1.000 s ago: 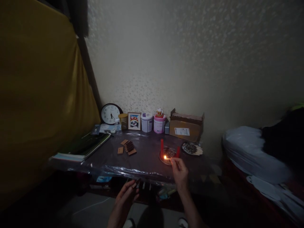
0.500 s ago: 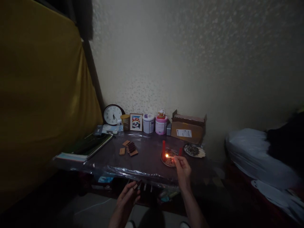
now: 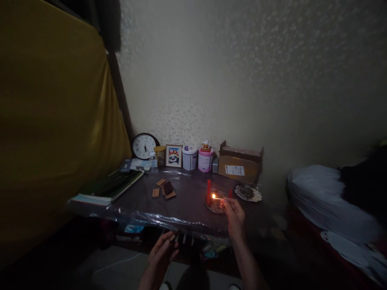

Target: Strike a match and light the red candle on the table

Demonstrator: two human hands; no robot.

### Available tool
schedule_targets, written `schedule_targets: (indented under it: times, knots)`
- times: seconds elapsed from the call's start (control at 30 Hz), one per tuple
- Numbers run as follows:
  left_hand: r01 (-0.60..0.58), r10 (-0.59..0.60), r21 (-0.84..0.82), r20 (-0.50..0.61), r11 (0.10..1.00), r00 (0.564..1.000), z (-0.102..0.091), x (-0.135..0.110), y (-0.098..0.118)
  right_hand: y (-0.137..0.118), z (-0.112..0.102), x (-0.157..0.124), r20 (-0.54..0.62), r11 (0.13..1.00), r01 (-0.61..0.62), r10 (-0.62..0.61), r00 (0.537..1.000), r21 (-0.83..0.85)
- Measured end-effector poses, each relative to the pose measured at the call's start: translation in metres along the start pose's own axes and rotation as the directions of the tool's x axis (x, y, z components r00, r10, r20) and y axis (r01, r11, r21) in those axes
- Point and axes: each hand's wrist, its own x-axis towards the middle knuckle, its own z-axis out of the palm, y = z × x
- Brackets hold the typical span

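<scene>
My right hand (image 3: 233, 214) pinches a burning match (image 3: 216, 197) over a round metal dish (image 3: 215, 204) on the dark table (image 3: 187, 205). The flame sits just right of an upright red candle (image 3: 208, 187) standing at the dish. A second, shorter red candle (image 3: 230, 193) shows behind my fingers. My left hand (image 3: 163, 251) is lower, in front of the table edge, with its fingers closed on a small dark matchbox (image 3: 175, 235).
Small brown matchboxes (image 3: 165, 188) lie mid-table. A plate of matchsticks (image 3: 246, 192), a cardboard box (image 3: 240, 164), two tins (image 3: 198, 158), a framed picture (image 3: 173, 155), a clock (image 3: 143, 146) and books (image 3: 107, 187) line the table. A bed (image 3: 332, 205) is right, a yellow curtain (image 3: 51, 133) left.
My right hand has carried the burning match slightly up and toward the tall red candle. My left hand has stayed put with the matchbox.
</scene>
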Motion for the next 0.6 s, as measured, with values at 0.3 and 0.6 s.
schedule_targets:
  times: [0.3,0.6]
  knots:
    - [-0.017,0.017,0.01,0.008,1.0,1.0,-0.002,-0.002,0.0,-0.002,-0.002,0.008,0.012,0.999,-0.038,0.037,0.999,0.038]
    - [0.006,-0.006,-0.016,-0.01,1.0,1.0,0.002,-0.001,0.002,-0.012,-0.002,0.012,0.073,0.997,-0.06,0.056,0.996,0.053]
